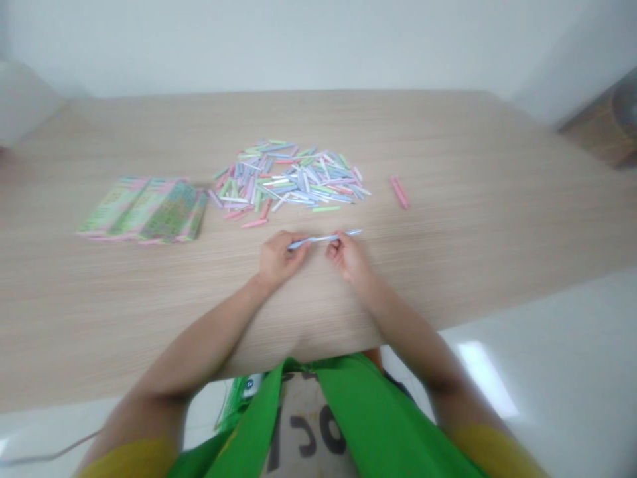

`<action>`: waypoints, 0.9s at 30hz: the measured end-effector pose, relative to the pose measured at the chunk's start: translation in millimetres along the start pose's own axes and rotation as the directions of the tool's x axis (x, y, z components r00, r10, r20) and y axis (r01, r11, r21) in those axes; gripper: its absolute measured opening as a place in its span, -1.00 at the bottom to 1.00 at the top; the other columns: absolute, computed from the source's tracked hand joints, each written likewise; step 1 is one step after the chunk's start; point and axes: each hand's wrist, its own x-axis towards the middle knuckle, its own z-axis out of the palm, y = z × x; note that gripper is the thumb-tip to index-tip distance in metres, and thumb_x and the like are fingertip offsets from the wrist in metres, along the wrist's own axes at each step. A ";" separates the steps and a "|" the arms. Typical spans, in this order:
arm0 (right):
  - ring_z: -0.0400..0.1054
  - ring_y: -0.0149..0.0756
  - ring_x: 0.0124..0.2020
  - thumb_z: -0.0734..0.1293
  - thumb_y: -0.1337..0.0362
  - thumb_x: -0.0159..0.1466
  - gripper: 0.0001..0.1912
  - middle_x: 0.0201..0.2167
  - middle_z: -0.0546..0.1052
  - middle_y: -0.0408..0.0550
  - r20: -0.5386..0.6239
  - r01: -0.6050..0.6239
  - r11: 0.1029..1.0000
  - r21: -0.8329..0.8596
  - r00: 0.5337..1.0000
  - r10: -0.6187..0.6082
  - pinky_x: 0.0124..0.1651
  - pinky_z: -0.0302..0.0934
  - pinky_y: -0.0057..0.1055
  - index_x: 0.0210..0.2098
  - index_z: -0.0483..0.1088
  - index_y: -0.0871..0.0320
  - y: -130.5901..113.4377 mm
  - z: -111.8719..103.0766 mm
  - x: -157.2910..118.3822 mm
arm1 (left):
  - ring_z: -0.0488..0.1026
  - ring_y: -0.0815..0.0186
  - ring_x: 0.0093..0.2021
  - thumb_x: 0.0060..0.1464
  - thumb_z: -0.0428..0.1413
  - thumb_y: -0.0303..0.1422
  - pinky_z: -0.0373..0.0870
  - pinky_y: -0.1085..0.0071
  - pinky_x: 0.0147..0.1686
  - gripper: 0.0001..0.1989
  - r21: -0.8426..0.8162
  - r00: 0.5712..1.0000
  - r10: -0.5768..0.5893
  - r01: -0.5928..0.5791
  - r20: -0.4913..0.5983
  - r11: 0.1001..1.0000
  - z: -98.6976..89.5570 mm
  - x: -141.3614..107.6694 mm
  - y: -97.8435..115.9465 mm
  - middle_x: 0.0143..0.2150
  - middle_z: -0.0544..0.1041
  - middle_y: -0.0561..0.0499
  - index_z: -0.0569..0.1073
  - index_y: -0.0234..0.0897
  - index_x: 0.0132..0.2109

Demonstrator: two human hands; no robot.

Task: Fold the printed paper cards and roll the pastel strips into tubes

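Just in front of the pile, a slim light-blue pen with a paler middle lies across both of my hands. My left hand pinches its left end between thumb and fingers. Near the other end, my right hand grips it, and the tip sticks out to the right past the fingers. Whether the pen is one piece or two joined parts is too blurred to tell. Beyond the hands spreads a loose pile of pen parts in blue, green, pink, lilac and white.
Several green and pink printed packets lie overlapping on the left of the wooden table. A small pink bundle of pen parts sits apart, right of the pile. The table's near edge runs in front of my green apron.
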 end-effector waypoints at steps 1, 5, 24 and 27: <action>0.07 -0.58 -0.73 0.44 0.15 0.20 -0.66 -0.75 0.21 -0.38 -0.009 -0.007 1.000 0.018 1.000 0.007 -0.61 -0.02 -0.57 -0.53 0.24 0.12 -2.8 -0.4 1.1 | 0.52 0.28 -0.22 0.23 0.06 -0.11 0.42 0.38 -0.10 -0.63 -0.011 1.000 -0.020 0.020 -0.021 1.000 -1.1 1.2 -1.6 -0.22 0.62 -0.12 0.59 -0.29 -0.11; 0.07 -0.60 -0.72 0.45 0.16 0.23 -0.65 -0.74 0.21 -0.37 -0.053 0.006 0.996 0.088 0.999 -0.001 -0.60 -0.02 -0.60 -0.51 0.24 0.13 -11.0 -2.4 4.9 | 0.52 0.32 -0.31 0.21 0.08 -0.07 0.41 0.41 -0.22 -0.60 -0.161 0.994 -0.113 0.112 0.002 0.981 -0.4 4.6 -5.5 -0.25 0.64 -0.11 0.59 -0.31 -0.09; 0.08 -0.53 -0.76 0.06 0.31 0.45 -0.64 -0.76 0.21 -0.30 -0.058 -0.205 0.958 0.202 0.974 0.220 -0.66 -0.01 -0.56 -0.49 0.20 0.13 -19.8 -10.8 3.8 | 0.03 0.43 -0.67 0.17 -0.02 -0.39 0.00 0.53 -0.64 -0.58 -0.799 0.786 -0.192 0.524 0.587 -0.295 -6.3 26.0 -29.3 -0.70 -0.17 0.17 0.00 -0.22 -0.60; 0.08 -0.52 -0.76 0.07 0.30 0.43 -0.65 -0.75 0.21 -0.29 -0.028 -0.209 0.959 0.192 0.976 0.218 -0.66 0.00 -0.55 -0.50 0.19 0.12 -23.1 -11.9 3.0 | 0.03 0.43 -0.68 0.14 0.04 -0.38 0.01 0.52 -0.64 -0.58 -0.742 0.751 -0.135 0.576 0.646 -0.342 -6.0 22.9 -23.6 -0.71 -0.17 0.18 0.01 -0.22 -0.59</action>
